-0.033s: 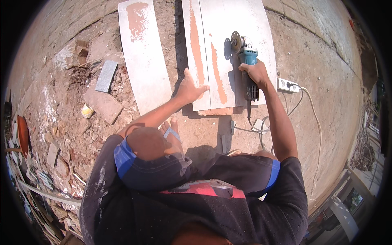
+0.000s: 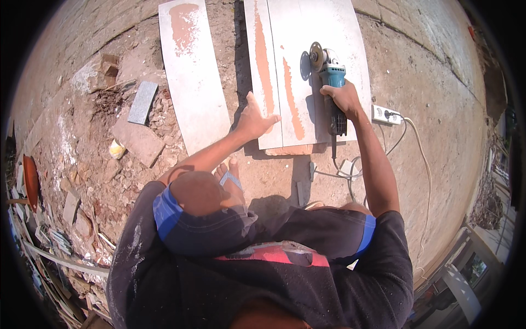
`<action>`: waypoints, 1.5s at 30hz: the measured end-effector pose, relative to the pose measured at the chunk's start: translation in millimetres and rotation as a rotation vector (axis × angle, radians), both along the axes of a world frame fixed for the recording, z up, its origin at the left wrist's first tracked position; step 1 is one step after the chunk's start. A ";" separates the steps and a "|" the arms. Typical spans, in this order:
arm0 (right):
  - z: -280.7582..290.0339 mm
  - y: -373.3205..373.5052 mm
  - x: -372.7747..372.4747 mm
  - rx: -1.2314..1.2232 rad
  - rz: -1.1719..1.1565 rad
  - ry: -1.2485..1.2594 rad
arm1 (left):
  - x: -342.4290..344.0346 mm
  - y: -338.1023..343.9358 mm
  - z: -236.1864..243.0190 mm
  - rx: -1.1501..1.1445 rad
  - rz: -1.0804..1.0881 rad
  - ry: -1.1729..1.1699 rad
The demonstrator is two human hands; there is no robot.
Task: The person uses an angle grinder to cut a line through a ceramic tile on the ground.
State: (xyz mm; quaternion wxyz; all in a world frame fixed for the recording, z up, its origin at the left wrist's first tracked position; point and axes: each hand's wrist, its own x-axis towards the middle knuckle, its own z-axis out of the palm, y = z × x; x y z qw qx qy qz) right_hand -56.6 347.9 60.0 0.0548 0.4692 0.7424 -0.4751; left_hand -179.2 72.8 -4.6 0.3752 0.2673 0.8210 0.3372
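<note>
My right hand (image 2: pixel 342 97) grips a teal and black angle grinder (image 2: pixel 332 71), its metal disc raised at the far end and casting a shadow on a white board (image 2: pixel 350 49). My left hand (image 2: pixel 257 118) rests at the board's left edge, thumb spread from the fingers. The board has two long salmon-coloured bare streaks and a thin dark line running between them, and lies on a reddish block (image 2: pixel 287 151). Left of it, a second white strip (image 2: pixel 197 93) with a salmon patch lies on the ground.
A white power strip (image 2: pixel 378 113) with a plug and loose cables lies right of the board. At left are rubble, a grey tile (image 2: pixel 142 101), a yellow-white cup-like object (image 2: pixel 116 148), an orange pan (image 2: pixel 31 183) and scrap pieces. My foot (image 2: pixel 230 178) is below my left hand.
</note>
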 end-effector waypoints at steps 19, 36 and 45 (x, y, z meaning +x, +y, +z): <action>-4.7 11.7 -14.6 0.042 0.023 -0.021 | -122.0 3.0 -69.1 -0.078 -0.179 0.754; -2.6 22.0 -34.7 0.068 0.024 -0.005 | -117.6 27.1 -78.3 -0.450 -0.482 0.600; -6.1 26.9 -40.4 0.069 0.010 0.007 | -115.8 39.2 -67.3 -0.629 -0.554 0.460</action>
